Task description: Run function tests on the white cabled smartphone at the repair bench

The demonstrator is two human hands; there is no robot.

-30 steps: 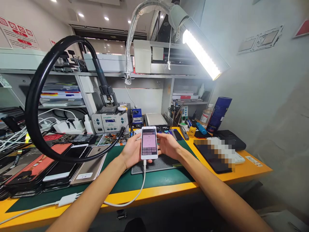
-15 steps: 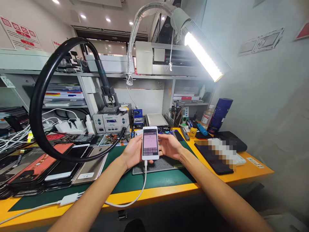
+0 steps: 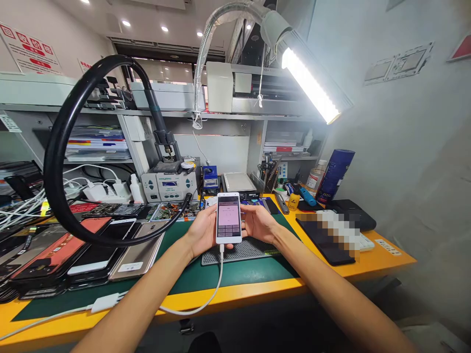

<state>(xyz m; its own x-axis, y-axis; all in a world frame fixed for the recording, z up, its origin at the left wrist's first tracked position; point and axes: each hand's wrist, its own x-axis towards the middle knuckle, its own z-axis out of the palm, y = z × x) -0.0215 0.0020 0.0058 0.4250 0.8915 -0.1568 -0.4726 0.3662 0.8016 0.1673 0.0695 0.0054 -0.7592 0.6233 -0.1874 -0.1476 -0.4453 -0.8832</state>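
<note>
A white smartphone [image 3: 228, 218] is held upright between both hands, its screen lit pink over a dark lower part. My left hand [image 3: 203, 230] grips its left edge, with fingertips showing under the bottom end. On the other side, my right hand [image 3: 258, 223] closes on the right edge, its fingers partly hidden behind the phone. A white charging cable [image 3: 221, 274] is plugged into the bottom of the phone and loops down over the table edge to the left. Beneath the hands lies a grey perforated mat [image 3: 239, 252] on a green work mat [image 3: 253, 275].
Several phones, among them a gold one [image 3: 138, 252], lie at left under a black hose [image 3: 55, 147]. A hot-air station [image 3: 170, 186] stands behind. At right are a dark tablet-like slab [image 3: 327, 240], a yellow bottle [image 3: 293, 201] and a blue can [image 3: 334, 174]. A lamp [image 3: 309, 83] hangs above.
Almost nothing differs. Both hands hold the phone in the same place, and the view has shifted very slightly.
</note>
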